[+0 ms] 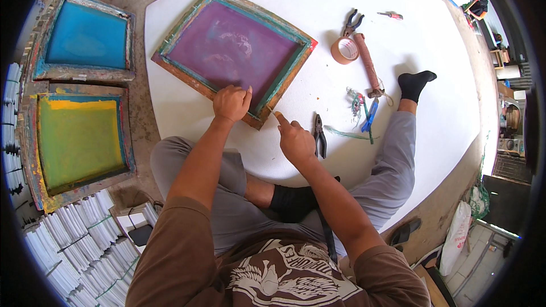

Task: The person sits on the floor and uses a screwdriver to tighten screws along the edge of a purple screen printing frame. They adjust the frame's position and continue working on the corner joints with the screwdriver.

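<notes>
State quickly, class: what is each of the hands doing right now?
Left hand: closed, pressing on the purple frame.
Right hand: index finger touching the frame's corner, holding nothing visible.

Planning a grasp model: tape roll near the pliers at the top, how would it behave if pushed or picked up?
The tape roll lies flat on the white board, so a push would probably slide it rather than roll it. Its open core suggests it is light and easy to hook. Tipped on edge, it would likely roll.

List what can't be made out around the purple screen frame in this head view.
- Left hand covers the purple screen frame's near edge; whatever lies under it is hidden.
- Right hand: anything pinched in its fingers is too small to tell.
- Tangle by the blue tool: too small.
</notes>
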Tool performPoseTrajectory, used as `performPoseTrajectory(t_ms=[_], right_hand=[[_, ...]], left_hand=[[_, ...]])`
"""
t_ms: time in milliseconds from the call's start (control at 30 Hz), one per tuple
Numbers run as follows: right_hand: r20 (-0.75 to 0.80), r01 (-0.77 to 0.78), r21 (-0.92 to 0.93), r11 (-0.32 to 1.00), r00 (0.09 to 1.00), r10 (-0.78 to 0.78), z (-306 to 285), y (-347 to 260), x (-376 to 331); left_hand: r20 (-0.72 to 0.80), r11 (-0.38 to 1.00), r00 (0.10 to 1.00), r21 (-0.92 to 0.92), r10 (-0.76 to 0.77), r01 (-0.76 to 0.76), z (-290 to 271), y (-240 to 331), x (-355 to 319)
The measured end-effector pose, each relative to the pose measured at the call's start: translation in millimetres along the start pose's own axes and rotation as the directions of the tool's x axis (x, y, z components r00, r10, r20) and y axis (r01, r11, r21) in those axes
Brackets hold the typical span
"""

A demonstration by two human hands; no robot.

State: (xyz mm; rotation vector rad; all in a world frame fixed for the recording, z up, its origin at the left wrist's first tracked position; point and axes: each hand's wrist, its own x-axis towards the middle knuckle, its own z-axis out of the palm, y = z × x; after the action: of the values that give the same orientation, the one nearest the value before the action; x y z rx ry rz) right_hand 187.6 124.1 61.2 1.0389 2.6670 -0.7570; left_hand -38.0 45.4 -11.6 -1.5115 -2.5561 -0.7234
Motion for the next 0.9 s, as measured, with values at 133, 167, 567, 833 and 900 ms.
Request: performPoseTrajectory(t_ms=[133, 167, 567, 833, 900], right_hand=[[0.025, -0.019, -0.064, 0.998, 0.999, 0.02, -0.5, -8.3, -0.6], [0.039, -0.025, -0.086, 0.996, 0.999, 0.028, -0.8, -10.3, -0.8], [0.133, -0.15, -0.122, 0.981, 0.977, 0.166, 2.6, -52.3, 6.8], [0.132, -0.099, 0.111, 0.989, 0.988, 0.084, 4.3, -18.1, 6.9], [0.118, -0.083, 0.191, 0.978, 0.991, 0.061, 13.1, -7.3, 8.8]], left_hand=[[-0.015, 1.0, 1.0, 0.003, 0.015, -0.015, 0.5, -1.9, -0.4], [-0.007, 1.0, 1.0, 0.008, 0.015, -0.015, 1.0, -2.4, -0.5], [0.073, 0.999, 0.997, -0.01, -0.029, 0.03, -0.9, 0.1, 0.9], [0.06, 0.998, 0.998, -0.059, -0.017, 0.02, 0.8, -3.4, -1.0], [0.032, 0.999, 0.999, -0.044, 0.011, -0.009, 1.3, -2.6, 0.4]])
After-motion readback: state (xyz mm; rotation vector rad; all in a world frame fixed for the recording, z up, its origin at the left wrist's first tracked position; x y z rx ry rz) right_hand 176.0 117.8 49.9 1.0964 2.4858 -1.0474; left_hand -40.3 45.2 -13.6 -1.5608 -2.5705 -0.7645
